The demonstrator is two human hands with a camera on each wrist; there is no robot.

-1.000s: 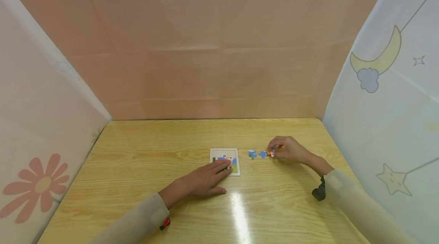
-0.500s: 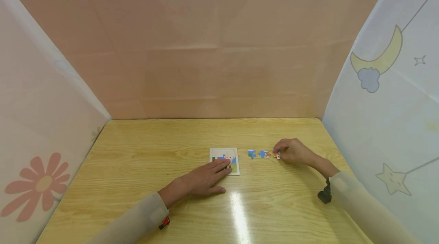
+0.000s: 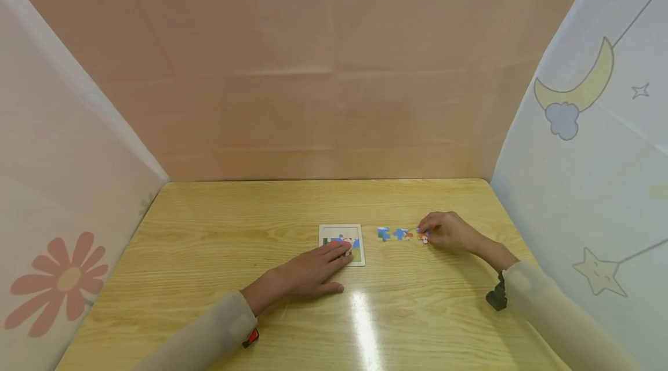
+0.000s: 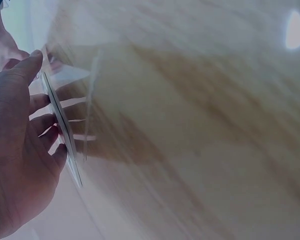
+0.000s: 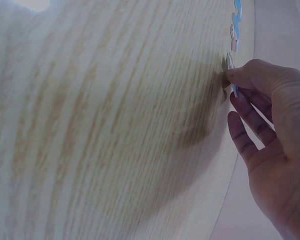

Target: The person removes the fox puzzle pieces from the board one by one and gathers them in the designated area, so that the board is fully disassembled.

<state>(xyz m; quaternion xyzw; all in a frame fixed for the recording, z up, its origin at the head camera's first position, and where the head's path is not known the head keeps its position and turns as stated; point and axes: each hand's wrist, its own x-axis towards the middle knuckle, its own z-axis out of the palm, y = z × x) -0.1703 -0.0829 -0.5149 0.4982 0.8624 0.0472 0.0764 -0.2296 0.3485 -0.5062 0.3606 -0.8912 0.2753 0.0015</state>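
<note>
My left hand (image 3: 312, 271) rests its outstretched fingers on a small square jigsaw puzzle with a white frame (image 3: 341, 226). In the left wrist view, the puzzle (image 4: 65, 129) appears edge-on under the fingers, on the table. Some colourful pieces fill its lower part, partly hidden by the hand; a pale area shows at the top. To the right, my right hand (image 3: 451, 232) pinches a jigsaw piece (image 3: 423, 239) with orange and white on it. From the right wrist, thumb and fingertips meet at that piece (image 5: 233, 89), at or just above the tabletop.
Between puzzle and right hand lie two loose pieces, a blue-and-green one (image 3: 383, 233) and a blue-and-orange one (image 3: 401, 234). The wooden table (image 3: 235, 214) meets a plain back sheet (image 3: 334, 98), with patterned sheets on both sides.
My right hand has moved a little to the right with the pinched piece, away from the blue-and-orange piece, and has nearly stopped. The left hand stays on the puzzle.
</note>
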